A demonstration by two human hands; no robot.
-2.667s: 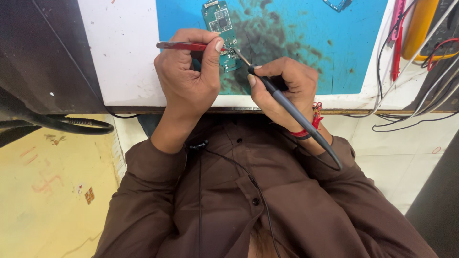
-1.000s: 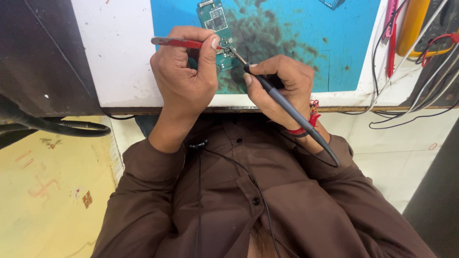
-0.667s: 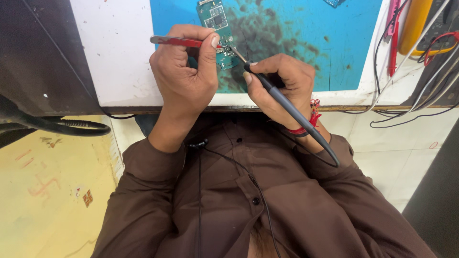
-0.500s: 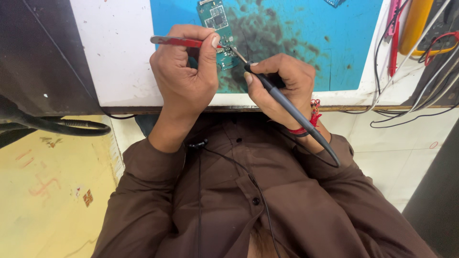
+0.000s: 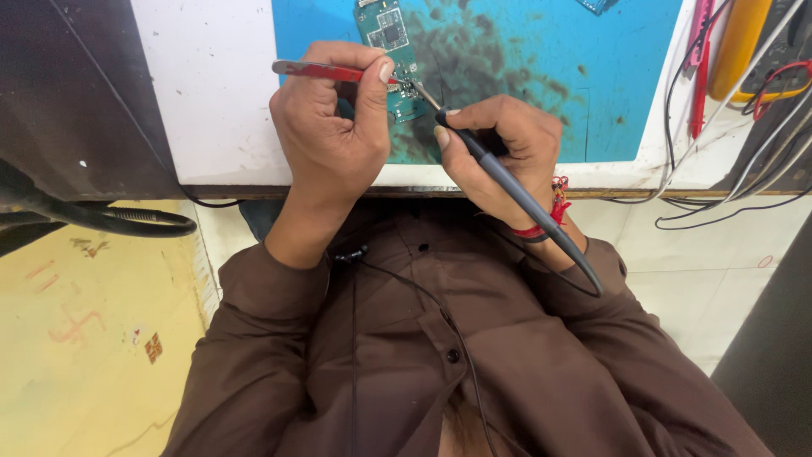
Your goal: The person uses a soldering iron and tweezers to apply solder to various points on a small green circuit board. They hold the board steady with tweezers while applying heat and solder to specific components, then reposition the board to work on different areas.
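A small green circuit board [image 5: 391, 34] lies on a blue work mat [image 5: 541, 59] stained with dark patches. My left hand [image 5: 334, 127] is closed on red-handled tweezers [image 5: 317, 71], whose tips reach the board's lower part. My right hand [image 5: 499, 144] grips a dark grey soldering iron [image 5: 516, 186] like a pen. Its metal tip touches the board next to the tweezer tips. The board's lower edge is partly hidden behind my left thumb.
The mat sits on a white tabletop [image 5: 203, 93] with a wooden front edge. Several cables, a yellow tool [image 5: 740, 46] and a pink tool [image 5: 699, 34] lie at the right. A black hose [image 5: 110, 218] runs at the left over a yellow floor.
Both hands hold the same grip over the board. The view has shifted very slightly; the tweezers and iron tip stay at the same spot.
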